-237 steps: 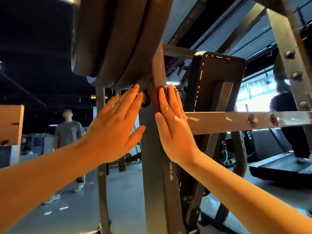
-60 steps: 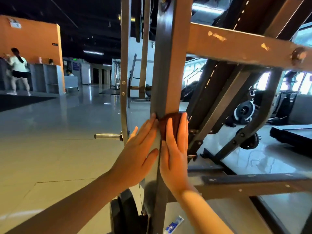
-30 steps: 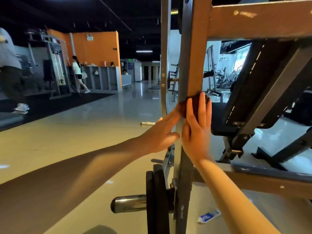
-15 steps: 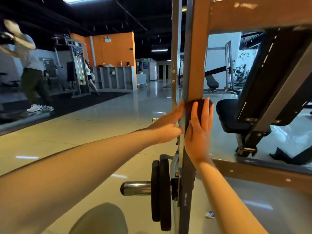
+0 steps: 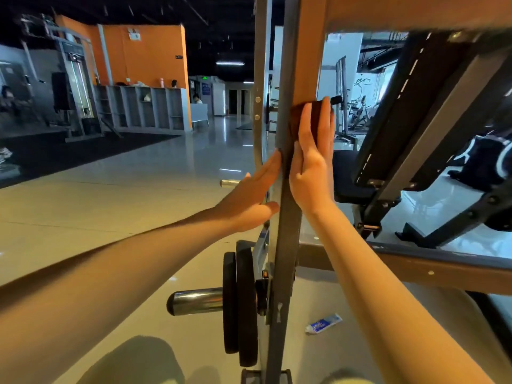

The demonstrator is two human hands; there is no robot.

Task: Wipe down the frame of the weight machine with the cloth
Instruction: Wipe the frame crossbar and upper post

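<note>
Brown cloth sandwiched btw right hand fingers & frame.

A gym: weight plates on a chrome peg, a cable machine, a padded seat, cubby shelves.

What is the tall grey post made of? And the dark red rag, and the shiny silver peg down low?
Tall grey post: probably painted steel, matte, straight edges. Dark red rag: soft cloth, wrapping the post's edge. Shiny silver peg: likely chromed metal, mirror-bright highlights.
</note>
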